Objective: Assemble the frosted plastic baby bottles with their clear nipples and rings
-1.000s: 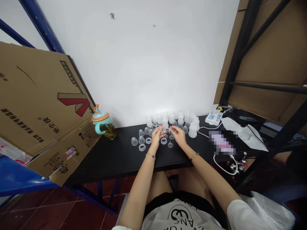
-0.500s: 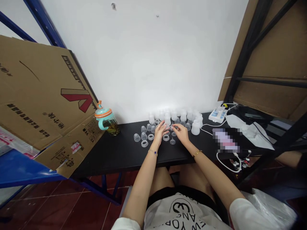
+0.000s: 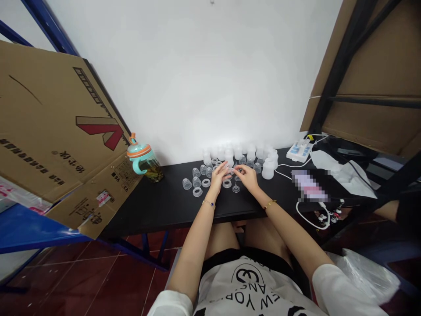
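Observation:
My left hand (image 3: 218, 179) curls round a small clear bottle part (image 3: 231, 170), its exact kind hard to make out. From the other side, my right hand (image 3: 247, 177) pinches at the same part with thumb and fingertips. Just below them on the black table lie a clear collar ring (image 3: 226, 184) and a clear silicone nipple (image 3: 236, 188), flat base down. To the left stand several clear dome caps (image 3: 187, 184) and more rings (image 3: 197, 192). Behind the hands are several frosted white bottles (image 3: 268, 169) and further caps, partly hidden by my fingers.
A teal-lidded jug (image 3: 144, 162) stands at the table's left, beside a large cardboard box (image 3: 66, 123). On the right lie a power strip (image 3: 299, 150), white cables, a blurred-out phone (image 3: 309, 186) and white paper (image 3: 345, 173). A white wall (image 3: 204, 79) rises behind the black table (image 3: 158, 206).
The camera view has tilted slightly, so the scene sits a little higher. Both hands stay together at the small clear part, with only slight finger movement.

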Available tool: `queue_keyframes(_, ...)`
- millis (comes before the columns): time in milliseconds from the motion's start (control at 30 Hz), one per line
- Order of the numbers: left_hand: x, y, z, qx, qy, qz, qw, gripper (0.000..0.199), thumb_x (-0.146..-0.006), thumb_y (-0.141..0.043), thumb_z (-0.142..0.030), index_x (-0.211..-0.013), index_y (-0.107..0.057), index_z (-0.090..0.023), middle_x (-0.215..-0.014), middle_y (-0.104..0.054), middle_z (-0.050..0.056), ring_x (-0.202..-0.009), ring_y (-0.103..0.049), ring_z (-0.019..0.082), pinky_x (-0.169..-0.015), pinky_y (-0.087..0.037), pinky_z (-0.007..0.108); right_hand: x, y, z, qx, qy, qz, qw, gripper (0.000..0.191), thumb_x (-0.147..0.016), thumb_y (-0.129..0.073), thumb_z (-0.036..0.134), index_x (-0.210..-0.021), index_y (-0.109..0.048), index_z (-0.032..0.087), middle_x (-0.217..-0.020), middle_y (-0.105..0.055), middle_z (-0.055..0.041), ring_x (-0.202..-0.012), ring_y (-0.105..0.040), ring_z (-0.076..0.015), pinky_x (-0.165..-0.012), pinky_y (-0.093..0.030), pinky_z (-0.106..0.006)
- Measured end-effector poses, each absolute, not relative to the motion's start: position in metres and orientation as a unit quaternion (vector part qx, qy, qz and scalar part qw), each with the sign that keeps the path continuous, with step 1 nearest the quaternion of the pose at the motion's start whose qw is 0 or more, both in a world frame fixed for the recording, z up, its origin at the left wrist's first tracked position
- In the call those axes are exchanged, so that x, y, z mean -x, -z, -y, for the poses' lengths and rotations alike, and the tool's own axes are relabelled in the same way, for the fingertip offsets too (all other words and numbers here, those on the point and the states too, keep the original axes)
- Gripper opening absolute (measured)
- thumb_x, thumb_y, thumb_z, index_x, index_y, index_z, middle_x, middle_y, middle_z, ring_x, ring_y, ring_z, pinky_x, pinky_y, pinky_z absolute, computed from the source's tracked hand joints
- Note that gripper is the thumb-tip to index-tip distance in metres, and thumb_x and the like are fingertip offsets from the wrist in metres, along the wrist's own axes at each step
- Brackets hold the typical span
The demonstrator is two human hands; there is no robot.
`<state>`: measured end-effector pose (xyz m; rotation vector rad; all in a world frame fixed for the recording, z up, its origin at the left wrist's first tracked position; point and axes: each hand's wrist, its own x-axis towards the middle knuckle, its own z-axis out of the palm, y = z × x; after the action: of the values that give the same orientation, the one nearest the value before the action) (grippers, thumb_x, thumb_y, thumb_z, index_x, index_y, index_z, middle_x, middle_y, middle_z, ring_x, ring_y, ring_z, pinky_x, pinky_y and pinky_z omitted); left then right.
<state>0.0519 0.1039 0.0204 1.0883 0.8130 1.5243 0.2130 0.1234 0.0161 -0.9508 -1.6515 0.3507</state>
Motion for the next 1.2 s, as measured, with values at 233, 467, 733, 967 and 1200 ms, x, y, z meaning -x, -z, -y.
queue_keyframes(233,-0.0536,-0.0236,-0.1025,-0.432,-0.641,-0.337,0.538,0.043,-0.083,-0.074,-0.036,-0.124,-0.069,-0.023,-0.126,-0.067,0.008,-0.095,-0.069,0.021,-0.077,-0.061,0.033,-0.2134,-0.0142,-0.1242,0.401,-0.150,0.711,0.558,0.031,-0.088,-0.062,0.049,-0.091,-0.075,0.021,-0.085,-0.076,-0.0059,-0.054,-0.058,-0.0167,-0.061,-0.048,-0.031)
queue_keyframes(467,-0.0538,-0.0252,-0.1025,-0.426,-0.644,-0.342,0.536,0.044,-0.082,-0.076,-0.036,-0.123,-0.069,-0.020,-0.112,-0.071,0.008,-0.087,-0.070,0.018,-0.078,-0.061,0.032,-0.2131,-0.0162,-0.1228,0.403,-0.155,0.716,0.549,0.032,-0.088,-0.061,0.049,-0.092,-0.075,0.021,-0.085,-0.076,-0.0061,-0.055,-0.059,-0.0171,-0.061,-0.049,-0.031)
queue_keyframes(733,-0.0535,-0.0265,-0.0995,-0.444,-0.635,-0.335,0.536,0.045,-0.080,-0.076,-0.036,-0.121,-0.071,-0.019,-0.113,-0.070,0.008,-0.079,-0.067,0.014,-0.072,-0.061,0.028,-0.2137,-0.0198,-0.1200,0.407,-0.153,0.715,0.548,0.030,-0.088,-0.061,0.047,-0.091,-0.076,0.021,-0.084,-0.076,-0.0055,-0.053,-0.058,-0.0165,-0.059,-0.048,-0.031)
queue_keyframes(967,-0.0543,-0.0243,-0.1021,-0.433,-0.636,-0.346,0.537,0.047,-0.077,-0.080,-0.036,-0.118,-0.072,-0.017,-0.115,-0.072,0.010,-0.082,-0.069,0.017,-0.076,-0.061,0.031,-0.2135,-0.0175,-0.1212,0.404,-0.154,0.724,0.538,0.029,-0.088,-0.062,0.046,-0.091,-0.076,0.022,-0.081,-0.076,-0.0041,-0.053,-0.058,-0.0161,-0.057,-0.046,-0.030)
queue_keyframes(1200,-0.0549,-0.0203,-0.1067,-0.431,-0.641,-0.346,0.533,0.036,-0.075,-0.081,-0.037,-0.101,-0.076,-0.013,-0.111,-0.074,0.012,-0.082,-0.071,0.017,-0.073,-0.061,0.028,-0.2141,-0.0177,-0.1217,0.406,-0.160,0.716,0.544,0.031,-0.087,-0.061,0.049,-0.088,-0.075,0.021,-0.080,-0.076,-0.0044,-0.052,-0.058,-0.0162,-0.058,-0.047,-0.030)
